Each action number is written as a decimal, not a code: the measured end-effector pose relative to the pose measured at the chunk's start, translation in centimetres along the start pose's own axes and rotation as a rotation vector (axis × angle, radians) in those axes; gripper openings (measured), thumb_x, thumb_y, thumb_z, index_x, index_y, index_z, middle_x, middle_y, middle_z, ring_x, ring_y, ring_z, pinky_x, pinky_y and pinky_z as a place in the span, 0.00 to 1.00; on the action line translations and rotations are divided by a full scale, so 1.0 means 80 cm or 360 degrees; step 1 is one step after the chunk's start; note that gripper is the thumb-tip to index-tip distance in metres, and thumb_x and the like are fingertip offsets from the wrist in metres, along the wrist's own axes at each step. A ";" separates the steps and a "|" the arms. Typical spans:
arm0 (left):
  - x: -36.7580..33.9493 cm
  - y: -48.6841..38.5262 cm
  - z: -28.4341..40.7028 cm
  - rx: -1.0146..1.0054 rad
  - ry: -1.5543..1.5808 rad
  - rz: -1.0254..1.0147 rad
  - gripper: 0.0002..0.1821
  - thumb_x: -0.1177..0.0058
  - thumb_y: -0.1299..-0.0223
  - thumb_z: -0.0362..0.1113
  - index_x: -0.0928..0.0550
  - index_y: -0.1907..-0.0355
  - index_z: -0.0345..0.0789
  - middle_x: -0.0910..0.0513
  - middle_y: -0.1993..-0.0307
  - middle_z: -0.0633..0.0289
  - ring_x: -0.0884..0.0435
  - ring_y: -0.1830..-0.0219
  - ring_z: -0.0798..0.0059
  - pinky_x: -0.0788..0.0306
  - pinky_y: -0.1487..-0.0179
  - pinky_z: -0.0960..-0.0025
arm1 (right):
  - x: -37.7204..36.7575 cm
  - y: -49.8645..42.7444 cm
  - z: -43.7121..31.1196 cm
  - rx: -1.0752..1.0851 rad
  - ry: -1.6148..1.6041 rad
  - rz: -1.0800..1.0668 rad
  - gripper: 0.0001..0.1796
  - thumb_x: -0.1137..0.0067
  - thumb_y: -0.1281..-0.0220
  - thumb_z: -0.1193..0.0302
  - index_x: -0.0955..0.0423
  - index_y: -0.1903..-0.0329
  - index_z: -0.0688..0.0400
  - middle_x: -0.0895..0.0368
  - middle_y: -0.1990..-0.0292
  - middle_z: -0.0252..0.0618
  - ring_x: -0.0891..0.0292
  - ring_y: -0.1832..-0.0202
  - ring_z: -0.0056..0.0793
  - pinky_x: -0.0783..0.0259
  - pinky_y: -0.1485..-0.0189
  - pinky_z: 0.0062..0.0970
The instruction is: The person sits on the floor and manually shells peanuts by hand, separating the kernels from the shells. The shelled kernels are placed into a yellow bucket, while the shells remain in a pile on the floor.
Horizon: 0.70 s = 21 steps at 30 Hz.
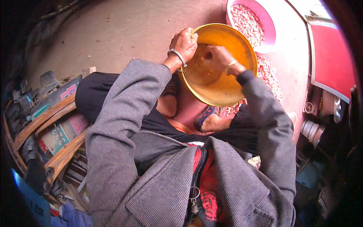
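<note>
My left hand (184, 45), with metal bangles at the wrist, grips the left rim of a round yellow metal basin (227, 93). The basin is tilted above my crossed legs. Inside it, my right hand (219, 58) is curled close to the bottom; blur and the turn of the hand hide whether anything is in its fingers. A patch of brownish matter (206, 74) lies on the basin's bottom around that hand.
Beyond the basin stands a pink tub (270, 31) of pinkish seeds (248, 24), perhaps peanuts or beans. More such seeds (268, 73) lie on the floor to the right. Wooden bars (54, 113) are at left, a red panel (331, 56) and a white container (310, 130) at right.
</note>
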State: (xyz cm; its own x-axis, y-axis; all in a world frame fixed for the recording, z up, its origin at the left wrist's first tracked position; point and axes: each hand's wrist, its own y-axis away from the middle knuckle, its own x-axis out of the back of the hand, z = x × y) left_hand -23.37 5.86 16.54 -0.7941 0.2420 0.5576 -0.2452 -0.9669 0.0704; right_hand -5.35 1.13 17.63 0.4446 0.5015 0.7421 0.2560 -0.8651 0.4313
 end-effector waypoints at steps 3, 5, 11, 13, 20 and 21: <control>0.000 -0.001 0.000 -0.0002 -0.0013 -0.0007 0.15 0.51 0.34 0.43 0.19 0.58 0.32 0.16 0.65 0.44 0.16 0.60 0.48 0.24 0.55 0.55 | 0.075 0.062 -0.008 0.0323 -0.0149 0.0193 0.15 0.36 0.46 0.67 0.20 0.56 0.60 0.16 0.68 0.41 0.19 0.66 0.31 0.24 0.58 0.29; 0.000 0.000 -0.001 0.0015 0.0036 -0.0030 0.16 0.51 0.34 0.43 0.19 0.59 0.32 0.16 0.65 0.44 0.16 0.60 0.47 0.25 0.56 0.55 | 0.121 0.083 0.003 0.0304 -0.0213 0.0439 0.13 0.36 0.43 0.70 0.20 0.56 0.60 0.17 0.69 0.38 0.20 0.67 0.25 0.23 0.61 0.27; 0.000 -0.001 -0.001 0.0048 -0.0007 -0.0054 0.17 0.51 0.34 0.43 0.18 0.55 0.32 0.16 0.63 0.42 0.16 0.59 0.47 0.25 0.54 0.54 | 0.201 0.101 0.059 -0.0169 0.0102 0.1023 0.18 0.35 0.39 0.62 0.21 0.51 0.59 0.15 0.63 0.36 0.20 0.65 0.24 0.23 0.62 0.27; 0.000 -0.003 -0.002 -0.0017 0.0015 0.0001 0.16 0.52 0.34 0.43 0.19 0.57 0.31 0.16 0.64 0.42 0.16 0.60 0.46 0.25 0.55 0.53 | 0.190 0.089 0.056 -0.0111 0.0649 0.0914 0.20 0.37 0.37 0.61 0.22 0.47 0.60 0.16 0.59 0.36 0.21 0.64 0.26 0.23 0.62 0.27; -0.001 -0.001 -0.001 0.0004 0.0027 -0.0013 0.15 0.51 0.33 0.42 0.19 0.56 0.31 0.16 0.63 0.43 0.17 0.58 0.45 0.25 0.53 0.53 | -0.027 -0.049 0.062 0.0025 0.0467 -0.0219 0.21 0.38 0.46 0.62 0.20 0.50 0.57 0.17 0.54 0.53 0.21 0.50 0.49 0.26 0.47 0.42; -0.001 0.000 0.000 0.0000 0.0022 -0.0005 0.15 0.51 0.33 0.41 0.19 0.56 0.31 0.16 0.62 0.43 0.17 0.58 0.45 0.25 0.53 0.53 | -0.058 -0.074 0.082 -0.0011 0.0521 -0.0060 0.24 0.39 0.44 0.61 0.23 0.45 0.56 0.19 0.49 0.52 0.24 0.44 0.47 0.29 0.42 0.41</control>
State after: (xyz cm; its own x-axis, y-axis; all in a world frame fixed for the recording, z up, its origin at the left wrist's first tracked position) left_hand -23.31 5.85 16.49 -0.8010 0.2463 0.5456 -0.2478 -0.9661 0.0722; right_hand -3.27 3.89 8.29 0.1350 0.5079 0.8508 0.2606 -0.8466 0.4640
